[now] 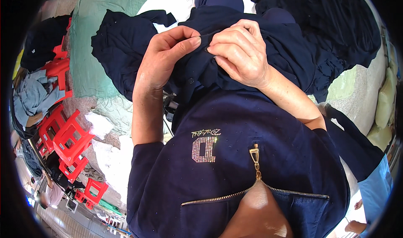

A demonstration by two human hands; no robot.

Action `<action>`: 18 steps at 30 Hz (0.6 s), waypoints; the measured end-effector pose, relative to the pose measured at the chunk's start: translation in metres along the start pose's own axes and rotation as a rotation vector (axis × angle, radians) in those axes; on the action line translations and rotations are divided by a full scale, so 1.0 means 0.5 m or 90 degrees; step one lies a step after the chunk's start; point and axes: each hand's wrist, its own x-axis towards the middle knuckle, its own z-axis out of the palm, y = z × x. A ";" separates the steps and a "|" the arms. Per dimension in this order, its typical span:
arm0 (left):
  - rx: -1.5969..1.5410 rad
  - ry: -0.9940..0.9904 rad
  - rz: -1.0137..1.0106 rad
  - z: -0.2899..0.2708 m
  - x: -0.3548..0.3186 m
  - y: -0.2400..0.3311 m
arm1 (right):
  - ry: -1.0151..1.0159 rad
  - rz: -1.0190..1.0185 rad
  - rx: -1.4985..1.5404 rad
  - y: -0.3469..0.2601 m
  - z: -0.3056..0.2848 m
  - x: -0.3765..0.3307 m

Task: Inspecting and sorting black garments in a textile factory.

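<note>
A dark navy garment with small dark buttons lies across my lap. My left hand is closed, thumb and forefinger pinching an edge of its cloth. Just to the right, my right hand is closed as well, its fingers curled on the same garment. A small dark button shows at the right fingertips, and another button sits lower on the cloth. The two hands are a short gap apart. What lies beneath the right fingers is hidden.
More dark clothing lies to the left, and a large dark heap at the far right. Red plastic stools stand at the left, some with clothes on them. Green sheeting covers the floor. Another person's light-blue clothing shows at the lower right.
</note>
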 end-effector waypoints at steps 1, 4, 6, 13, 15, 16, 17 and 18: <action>0.001 0.000 0.000 0.003 -0.001 0.001 | 0.012 0.002 0.000 0.003 0.003 -0.003; 0.009 0.003 -0.010 0.010 -0.006 0.002 | 0.020 0.005 -0.001 0.004 0.006 -0.008; 0.020 0.018 -0.013 0.012 -0.007 -0.002 | 0.015 0.007 -0.002 0.004 0.008 -0.011; 0.040 0.073 -0.016 0.021 -0.013 -0.006 | 0.004 -0.012 -0.008 0.011 0.017 -0.016; 0.011 0.089 -0.028 0.021 -0.011 -0.010 | 0.002 -0.015 -0.007 0.012 0.019 -0.017; 0.010 0.088 -0.029 0.021 -0.009 -0.015 | -0.018 -0.017 -0.006 0.012 0.017 -0.016; -0.023 0.100 -0.031 0.020 -0.008 -0.020 | -0.037 -0.020 -0.004 0.012 0.016 -0.016; -0.056 0.111 -0.033 0.020 -0.006 -0.023 | -0.038 -0.019 -0.005 0.013 0.017 -0.018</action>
